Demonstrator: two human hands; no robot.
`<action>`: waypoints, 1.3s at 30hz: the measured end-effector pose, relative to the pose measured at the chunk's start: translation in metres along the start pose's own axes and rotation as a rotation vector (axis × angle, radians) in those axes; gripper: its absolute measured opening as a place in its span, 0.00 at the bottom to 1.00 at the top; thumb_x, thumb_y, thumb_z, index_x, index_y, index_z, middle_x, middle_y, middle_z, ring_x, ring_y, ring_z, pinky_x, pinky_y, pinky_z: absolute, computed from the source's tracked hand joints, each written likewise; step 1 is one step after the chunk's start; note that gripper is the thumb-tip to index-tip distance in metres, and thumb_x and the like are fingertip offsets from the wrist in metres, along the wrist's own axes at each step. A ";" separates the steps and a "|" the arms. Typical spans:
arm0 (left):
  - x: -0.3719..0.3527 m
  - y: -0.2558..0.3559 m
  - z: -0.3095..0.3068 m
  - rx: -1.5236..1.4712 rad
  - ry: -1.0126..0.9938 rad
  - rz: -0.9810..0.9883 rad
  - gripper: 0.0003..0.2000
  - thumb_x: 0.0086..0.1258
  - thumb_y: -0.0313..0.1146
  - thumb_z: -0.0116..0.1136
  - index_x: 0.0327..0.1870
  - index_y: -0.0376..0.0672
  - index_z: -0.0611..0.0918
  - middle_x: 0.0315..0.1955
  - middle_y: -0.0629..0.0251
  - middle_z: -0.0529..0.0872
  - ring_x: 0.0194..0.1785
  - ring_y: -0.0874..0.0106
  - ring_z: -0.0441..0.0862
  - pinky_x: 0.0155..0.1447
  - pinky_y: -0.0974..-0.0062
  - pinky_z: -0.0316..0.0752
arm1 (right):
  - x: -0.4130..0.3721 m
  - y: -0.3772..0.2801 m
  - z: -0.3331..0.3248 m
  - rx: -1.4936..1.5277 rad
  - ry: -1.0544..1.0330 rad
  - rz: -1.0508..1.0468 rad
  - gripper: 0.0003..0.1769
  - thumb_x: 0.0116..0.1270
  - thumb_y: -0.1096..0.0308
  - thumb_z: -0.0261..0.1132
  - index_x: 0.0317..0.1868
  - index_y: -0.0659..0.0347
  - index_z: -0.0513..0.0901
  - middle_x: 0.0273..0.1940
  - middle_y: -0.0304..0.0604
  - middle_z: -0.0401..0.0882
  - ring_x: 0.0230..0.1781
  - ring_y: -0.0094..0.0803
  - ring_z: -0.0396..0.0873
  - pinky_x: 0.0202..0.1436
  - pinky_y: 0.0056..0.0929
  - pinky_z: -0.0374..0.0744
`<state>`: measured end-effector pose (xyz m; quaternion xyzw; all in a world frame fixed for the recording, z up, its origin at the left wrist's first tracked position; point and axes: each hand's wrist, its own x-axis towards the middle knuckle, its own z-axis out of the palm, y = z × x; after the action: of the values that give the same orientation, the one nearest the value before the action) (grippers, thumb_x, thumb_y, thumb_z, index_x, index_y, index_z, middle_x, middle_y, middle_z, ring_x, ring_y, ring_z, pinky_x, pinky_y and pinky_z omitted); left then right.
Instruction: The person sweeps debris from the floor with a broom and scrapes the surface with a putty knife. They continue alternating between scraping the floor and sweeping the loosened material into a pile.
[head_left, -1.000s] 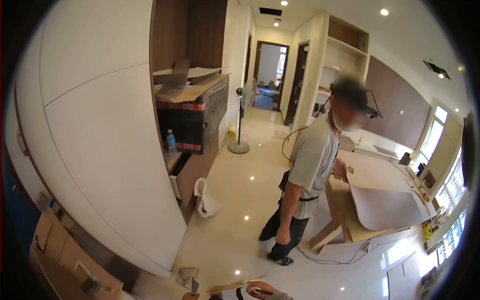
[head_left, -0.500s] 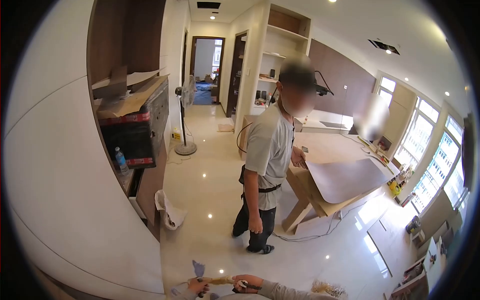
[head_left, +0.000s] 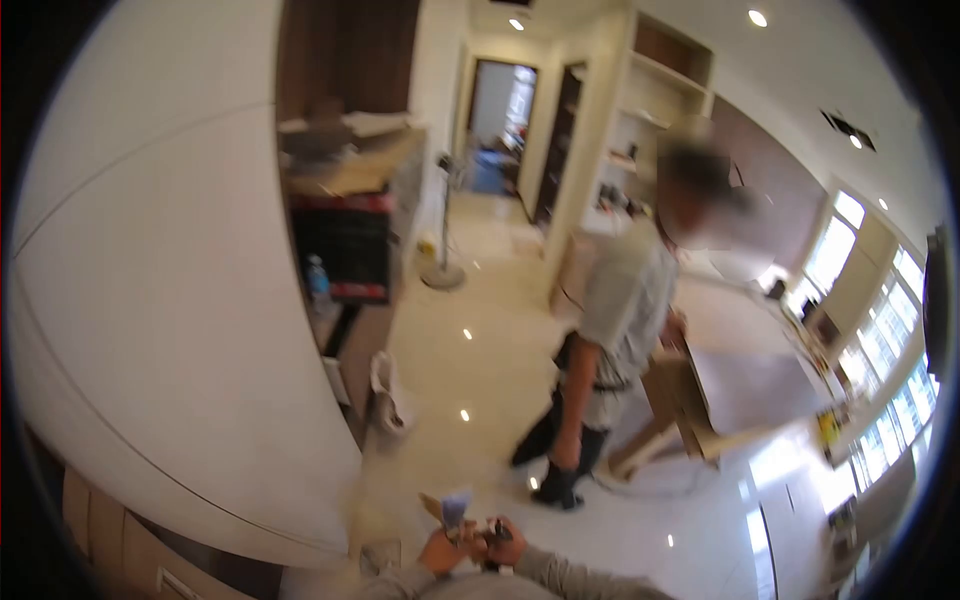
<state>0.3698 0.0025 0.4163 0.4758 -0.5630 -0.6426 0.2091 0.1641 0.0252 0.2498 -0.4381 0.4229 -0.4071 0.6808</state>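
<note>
On your left the curved white panel [head_left: 170, 330] fills the view, with a water bottle [head_left: 318, 282] on the ledge beside it and a white bag [head_left: 388, 390] on the floor. Low in the middle, your left hand [head_left: 441, 552] is curled shut on a pale scrap [head_left: 456, 506] that sticks up. Your right hand [head_left: 508, 545] touches the left, fingers bent, but blur hides whether it grips anything. Further right a person [head_left: 615, 330] stands by a workbench [head_left: 720, 390].

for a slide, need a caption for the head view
Left hand and right hand meet at a blurred bluish object, grey-shirted person nearby
</note>
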 end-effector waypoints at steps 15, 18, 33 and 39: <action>0.038 -0.038 -0.065 0.031 0.825 0.203 0.16 0.53 0.39 0.67 0.39 0.41 0.83 0.32 0.54 0.84 0.37 0.60 0.83 0.43 0.69 0.76 | 0.100 -0.078 0.112 0.019 0.162 0.460 0.25 0.69 0.44 0.46 0.56 0.53 0.65 0.44 0.44 0.76 0.43 0.34 0.77 0.38 0.34 0.77; 0.045 -0.052 -0.094 0.003 0.915 0.242 0.15 0.52 0.36 0.67 0.40 0.43 0.83 0.32 0.56 0.85 0.37 0.62 0.83 0.42 0.70 0.76 | 0.108 -0.067 0.081 -0.173 0.056 0.414 0.25 0.69 0.47 0.49 0.57 0.54 0.65 0.44 0.47 0.77 0.38 0.34 0.79 0.32 0.30 0.76; 0.120 -0.136 -0.222 -0.002 1.382 -0.002 0.12 0.53 0.27 0.66 0.40 0.42 0.83 0.29 0.65 0.84 0.30 0.74 0.79 0.37 0.74 0.74 | 0.143 -0.029 -0.198 -0.544 0.240 0.510 0.15 0.64 0.62 0.59 0.48 0.60 0.73 0.32 0.44 0.80 0.25 0.31 0.81 0.22 0.27 0.75; 0.151 -0.138 -0.249 0.287 1.498 -0.303 0.11 0.58 0.28 0.61 0.42 0.37 0.81 0.32 0.49 0.84 0.37 0.56 0.82 0.41 0.66 0.75 | 0.184 -0.057 -0.260 -0.704 0.241 0.506 0.15 0.62 0.61 0.60 0.44 0.62 0.75 0.31 0.44 0.80 0.23 0.29 0.81 0.21 0.25 0.76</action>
<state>0.5483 -0.2109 0.2535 0.8774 -0.2780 -0.0919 0.3801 -0.0315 -0.2270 0.1955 -0.4754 0.7058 -0.1073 0.5142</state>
